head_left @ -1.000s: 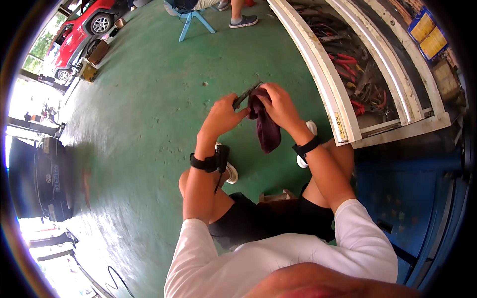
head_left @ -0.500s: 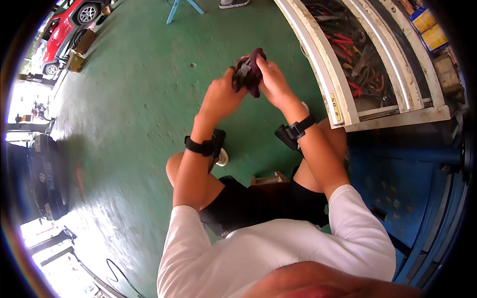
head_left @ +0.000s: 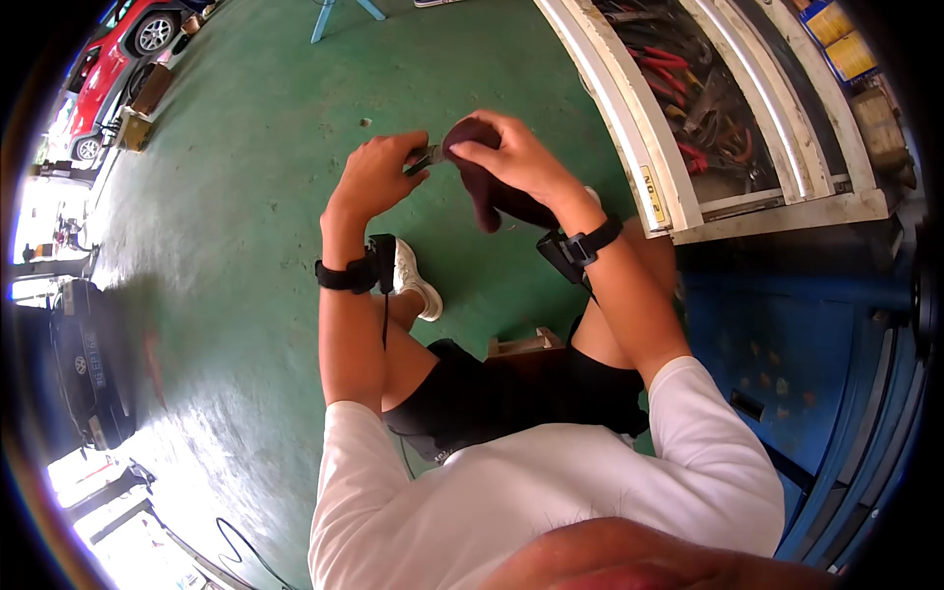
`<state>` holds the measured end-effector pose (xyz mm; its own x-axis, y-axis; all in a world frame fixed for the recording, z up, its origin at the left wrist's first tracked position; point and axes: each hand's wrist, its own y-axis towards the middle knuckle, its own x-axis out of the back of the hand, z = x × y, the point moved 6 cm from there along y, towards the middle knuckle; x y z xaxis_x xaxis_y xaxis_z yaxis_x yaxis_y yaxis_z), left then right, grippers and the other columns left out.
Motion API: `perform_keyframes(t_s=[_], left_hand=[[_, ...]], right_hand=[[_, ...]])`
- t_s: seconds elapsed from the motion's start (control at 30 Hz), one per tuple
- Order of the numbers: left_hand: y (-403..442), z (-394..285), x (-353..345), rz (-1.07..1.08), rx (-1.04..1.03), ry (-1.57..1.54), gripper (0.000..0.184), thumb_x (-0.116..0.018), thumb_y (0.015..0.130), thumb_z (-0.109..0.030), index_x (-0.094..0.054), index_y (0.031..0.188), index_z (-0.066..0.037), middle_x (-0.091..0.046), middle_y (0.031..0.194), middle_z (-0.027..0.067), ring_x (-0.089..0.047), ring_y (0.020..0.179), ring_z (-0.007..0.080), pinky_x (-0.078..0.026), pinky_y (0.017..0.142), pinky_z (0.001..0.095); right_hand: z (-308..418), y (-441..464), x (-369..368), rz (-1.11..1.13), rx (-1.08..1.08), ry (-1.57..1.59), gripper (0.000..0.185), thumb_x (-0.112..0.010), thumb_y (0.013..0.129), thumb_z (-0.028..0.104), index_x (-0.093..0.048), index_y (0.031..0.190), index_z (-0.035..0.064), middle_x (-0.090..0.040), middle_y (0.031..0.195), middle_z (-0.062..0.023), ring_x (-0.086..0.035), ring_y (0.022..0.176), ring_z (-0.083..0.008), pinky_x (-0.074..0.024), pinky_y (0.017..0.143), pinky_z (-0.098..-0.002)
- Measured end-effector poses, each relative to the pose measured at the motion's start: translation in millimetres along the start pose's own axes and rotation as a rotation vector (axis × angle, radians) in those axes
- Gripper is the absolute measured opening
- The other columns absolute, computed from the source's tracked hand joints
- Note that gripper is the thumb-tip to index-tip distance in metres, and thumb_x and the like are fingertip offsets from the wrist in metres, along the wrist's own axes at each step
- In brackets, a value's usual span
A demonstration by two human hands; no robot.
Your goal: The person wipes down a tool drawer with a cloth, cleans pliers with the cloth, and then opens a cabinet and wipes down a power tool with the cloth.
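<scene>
A dark maroon cloth (head_left: 479, 192) hangs in folds from my right hand (head_left: 518, 162), whose fingers and thumb are closed on it. The cloth covers one end of a grey metal hand tool (head_left: 427, 158); its exact kind is too small and too covered to tell. On the other side, my left hand (head_left: 377, 174) pinches the bare end of this tool between thumb and fingers. Both hands are held out over the green floor in front of my knees, a short way apart, with the tool bridging them.
To the right, an open white drawer (head_left: 678, 182) holds red-handled pliers and other tools, above a blue cabinet (head_left: 767, 383). Blue stand legs (head_left: 323, 20) are at the top. A red car (head_left: 108, 64) and a dark car part with a VW badge (head_left: 90, 364) lie left.
My left hand has moved left and slightly down, away from my right. The cloth, bunched around the tool before, now hangs lower from my right hand, and more of the tool's end shows.
</scene>
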<state>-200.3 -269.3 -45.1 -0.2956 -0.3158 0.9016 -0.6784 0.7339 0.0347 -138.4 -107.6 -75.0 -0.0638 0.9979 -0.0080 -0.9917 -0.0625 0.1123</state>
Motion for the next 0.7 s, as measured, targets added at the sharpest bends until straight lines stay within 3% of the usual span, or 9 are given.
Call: perform_keyframes(t_s=[0.17,0.27,0.33,0.43,0.53,0.63,0.7], left_hand=[[-3.6,-0.6,-4.2,0.081,-0.023,-0.046,0.029,-0.077,0.077,-0.01,-0.057,0.097,-0.004,-0.061,0.079,0.0132,-0.06,0.077,0.0365,-0.046,0.068,0.0423],[-5.8,2.0,5.3,0.099,0.007,-0.167,0.027,-0.074,0.079,-0.004,-0.063,0.103,-0.008,-0.062,0.088,0.0104,-0.062,0.088,0.0313,-0.047,0.074,0.0394],[-12.2,-5.4,28.4,-0.203,-0.152,0.122,0.036,-0.07,0.08,0.001,-0.068,0.112,-0.014,-0.062,0.098,0.0065,-0.06,0.099,0.0265,-0.045,0.083,0.0374],[-14.9,-9.9,37.8,-0.35,-0.141,0.103,0.039,-0.07,0.076,0.0,-0.072,0.108,-0.021,-0.06,0.099,0.0014,-0.055,0.106,0.0241,-0.04,0.09,0.0414],[-11.2,-6.5,36.6,-0.402,-0.16,0.121,0.04,-0.071,0.072,-0.001,-0.074,0.106,-0.021,-0.06,0.097,0.0009,-0.056,0.101,0.0243,-0.043,0.087,0.0408],[-9.8,-15.8,30.2,-0.48,-0.195,0.228,0.038,-0.069,0.071,0.001,-0.075,0.102,-0.02,-0.061,0.095,-0.0001,-0.056,0.099,0.0244,-0.046,0.084,0.04],[-7.4,-29.3,21.3,-0.468,-0.231,0.271,0.036,-0.069,0.072,0.001,-0.076,0.1,-0.02,-0.062,0.094,0.0,-0.057,0.098,0.0244,-0.047,0.082,0.0397]], right_hand=[[2.7,2.7,5.3,0.082,0.082,-0.094,0.029,-0.07,0.091,0.013,-0.061,0.117,0.0038,-0.069,0.096,-0.0028,-0.064,0.091,-0.0095,-0.0523,0.082,-0.0275],[16.8,1.5,8.1,0.112,0.131,-0.035,0.036,-0.069,0.09,0.008,-0.056,0.124,0.005,-0.068,0.097,-0.004,-0.064,0.091,-0.0098,-0.0525,0.083,-0.0278],[23.8,1.0,5.3,0.136,0.136,0.027,0.041,-0.068,0.09,0.006,-0.053,0.128,0.0054,-0.068,0.099,-0.005,-0.063,0.09,-0.0103,-0.0526,0.082,-0.0279],[29.9,-5.1,-3.5,0.225,0.15,0.078,0.044,-0.067,0.09,0.006,-0.05,0.131,0.0073,-0.067,0.1,-0.005,-0.062,0.093,-0.0114,-0.052,0.084,-0.0282],[27.8,-5.1,-12.1,0.294,0.131,0.167,0.044,-0.067,0.09,0.006,-0.05,0.131,0.0084,-0.066,0.1,-0.0048,-0.062,0.094,-0.012,-0.0513,0.085,-0.028],[14.2,-3.4,-9.8,0.191,0.09,0.084,0.045,-0.068,0.089,0.005,-0.049,0.13,0.0083,-0.065,0.103,-0.0056,-0.063,0.096,-0.0132,-0.0533,0.085,-0.0295],[18.3,-6.4,-10.1,0.111,0.256,-0.093,0.047,-0.071,0.087,0.003,-0.049,0.128,0.008,-0.063,0.111,-0.0073,-0.064,0.099,-0.0147,-0.0558,0.085,-0.0314]])
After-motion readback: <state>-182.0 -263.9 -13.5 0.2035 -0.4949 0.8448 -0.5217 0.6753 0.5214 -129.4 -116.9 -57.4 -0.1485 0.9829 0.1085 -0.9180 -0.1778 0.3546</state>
